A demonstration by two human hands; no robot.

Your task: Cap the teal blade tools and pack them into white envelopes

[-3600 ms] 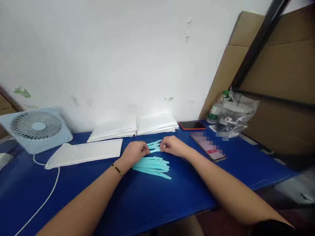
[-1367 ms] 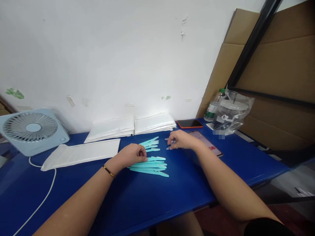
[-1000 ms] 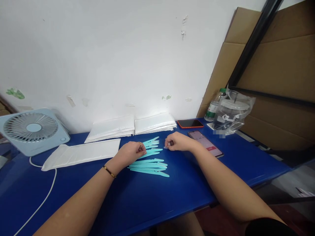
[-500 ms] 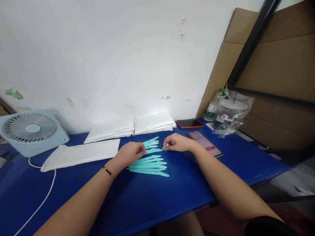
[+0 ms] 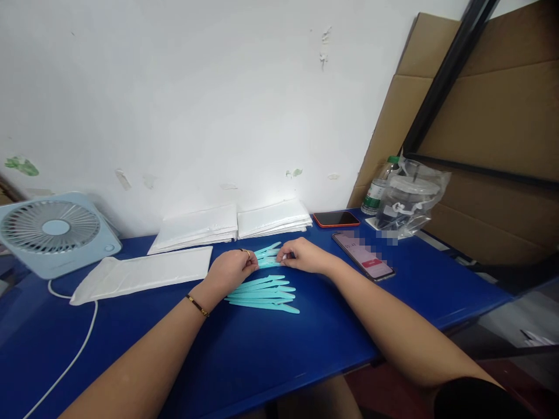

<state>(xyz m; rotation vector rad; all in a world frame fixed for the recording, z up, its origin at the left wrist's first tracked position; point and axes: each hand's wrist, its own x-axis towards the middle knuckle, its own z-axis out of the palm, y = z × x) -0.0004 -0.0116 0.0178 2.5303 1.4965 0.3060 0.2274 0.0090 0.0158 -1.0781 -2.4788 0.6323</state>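
Observation:
Turquoise eyebrow razors lie in two fanned groups on the blue table (image 5: 332,326). My left hand (image 5: 229,269) pinches the handle end of one eyebrow razor (image 5: 268,265) beside the upper group (image 5: 267,250). Close to that razor's blade end, the fingers of my right hand (image 5: 305,255) are closed on a small clear blade cover (image 5: 286,256), mostly hidden by the fingertips. Below both hands several more eyebrow razors (image 5: 262,294) point their blade ends to the right. Whether the cover sits on the blade, I cannot tell.
White packets are stacked in two piles (image 5: 196,226) against the wall, and one white pouch (image 5: 144,273) lies nearer. A light-blue fan (image 5: 56,233) stands left with its white cable. At right are a red-edged phone (image 5: 336,219), a lit phone (image 5: 362,256), a bottle (image 5: 375,195) and a bagged cup (image 5: 408,201).
My right hand has moved left, bringing the small clear cover to the blade end of the eyebrow razor in my left hand. My left hand stays nearly in place.

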